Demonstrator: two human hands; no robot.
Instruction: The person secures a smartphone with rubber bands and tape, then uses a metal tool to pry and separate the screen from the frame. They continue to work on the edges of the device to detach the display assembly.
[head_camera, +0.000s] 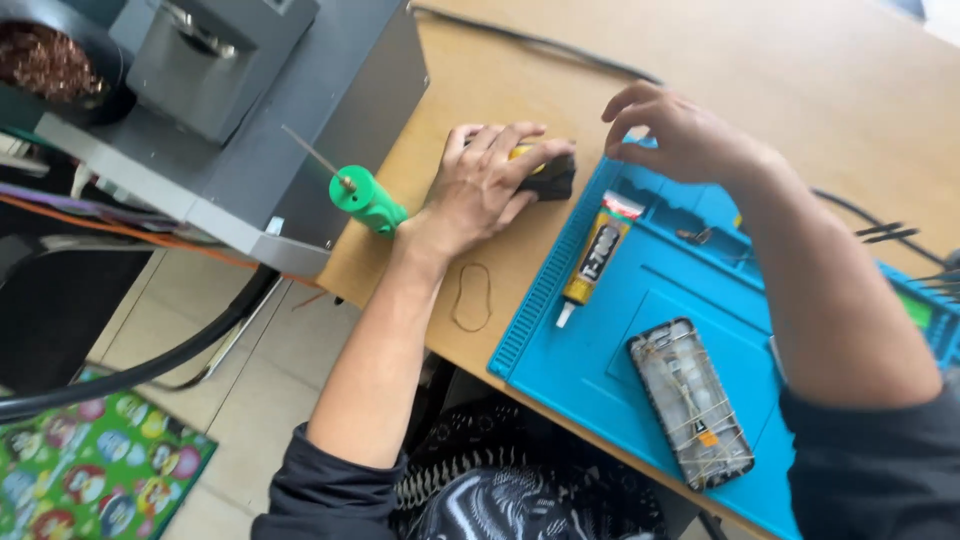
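Just left of the blue mat, the left hand lies on the wooden surface, its grip closed over a black and yellow tool at the mat's edge. Above the mat's far corner, the right hand hovers with fingers loosely curled, holding nothing. On the mat lie a glue tube and, nearer the person, a phone bound with bands. A rubber band lies left of the mat; a green-handled tool sits beyond the left wrist.
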